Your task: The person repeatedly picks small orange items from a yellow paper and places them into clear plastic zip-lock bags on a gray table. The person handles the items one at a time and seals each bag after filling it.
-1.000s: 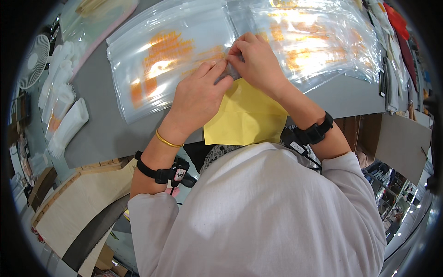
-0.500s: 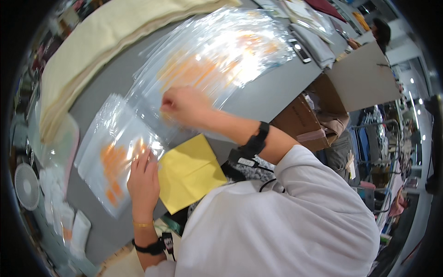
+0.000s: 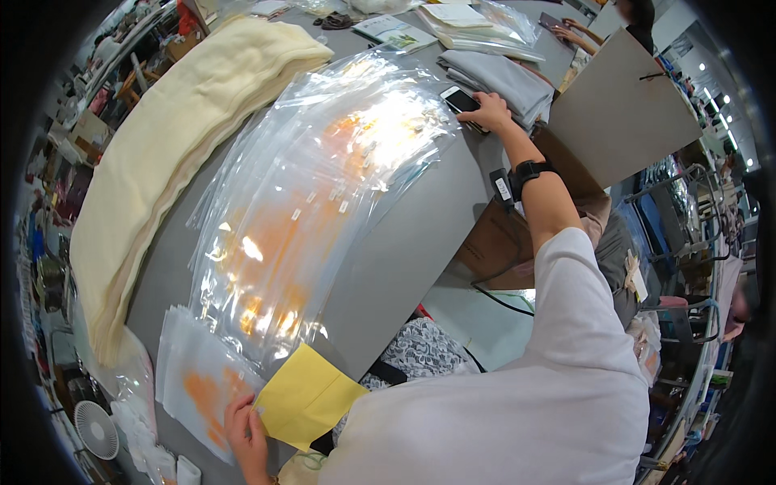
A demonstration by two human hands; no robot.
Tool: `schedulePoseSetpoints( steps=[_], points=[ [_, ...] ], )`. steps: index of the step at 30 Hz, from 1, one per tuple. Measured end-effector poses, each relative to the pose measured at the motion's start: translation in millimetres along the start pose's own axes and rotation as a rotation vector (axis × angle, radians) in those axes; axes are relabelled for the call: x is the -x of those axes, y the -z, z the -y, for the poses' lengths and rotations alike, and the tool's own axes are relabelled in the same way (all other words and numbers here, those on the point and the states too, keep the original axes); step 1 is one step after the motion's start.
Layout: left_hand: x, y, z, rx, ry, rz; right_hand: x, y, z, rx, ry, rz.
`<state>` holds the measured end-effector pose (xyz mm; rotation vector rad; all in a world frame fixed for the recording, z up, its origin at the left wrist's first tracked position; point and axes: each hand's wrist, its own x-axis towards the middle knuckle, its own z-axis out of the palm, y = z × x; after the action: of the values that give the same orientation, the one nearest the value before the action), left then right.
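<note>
At the table's far right side, my right hand (image 3: 488, 111) has its thumb and fingers around a smartphone (image 3: 462, 100) with a dark screen and white ends. The phone lies beside a folded grey cloth (image 3: 503, 79). My left hand (image 3: 244, 428) rests at the near left, fingers stretched over the edge of a small stack of clear plastic bags (image 3: 187, 356) with orange print. Against that hand's thumb side lies a yellow sheet (image 3: 311, 396), partly over my lap. A long fanned row of clear bags (image 3: 279, 218) with orange print stretches across the table.
Layered cream fabric (image 3: 182, 153) lies along the left side. A small white fan (image 3: 96, 430) stands at the near left. An open cardboard box (image 3: 493, 246) sits beside the table on the right. Another person's hands (image 3: 570, 32) show at the far right.
My right hand has moved from above the bags to the phone at the far right. The view has shifted, and the left hand stays by the yellow sheet and small bag stack.
</note>
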<state>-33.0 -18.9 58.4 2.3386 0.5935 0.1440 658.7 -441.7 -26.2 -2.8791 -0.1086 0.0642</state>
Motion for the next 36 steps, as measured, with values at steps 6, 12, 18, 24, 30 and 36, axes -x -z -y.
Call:
schedulePoseSetpoints(
  steps=[6,12,18,24,30,36],
  points=[
    [-32.4,-2.1,-33.0,0.039,-0.008,0.026,-0.6,-7.1,13.0,-0.135,-0.016,0.031],
    [-63.9,-22.5,-59.7,0.032,-0.059,0.050,-1.2,-5.7,10.9,-0.165,0.017,0.033],
    [-65.2,-18.2,-57.5,0.075,0.009,0.077,32.3,-6.8,27.0,-0.068,0.109,-0.252],
    [-59.2,-24.7,-51.0,0.324,0.197,-0.030,208.6,-1.2,141.2,-0.575,0.877,-0.422],
    [-56.3,-30.7,-41.2,0.457,0.236,0.005,388.0,-21.8,259.9,-0.792,1.358,0.115],
    [2.4,-17.5,10.6,0.175,0.200,-0.134,399.6,-75.8,332.1,-0.750,1.127,0.586]
  ],
)
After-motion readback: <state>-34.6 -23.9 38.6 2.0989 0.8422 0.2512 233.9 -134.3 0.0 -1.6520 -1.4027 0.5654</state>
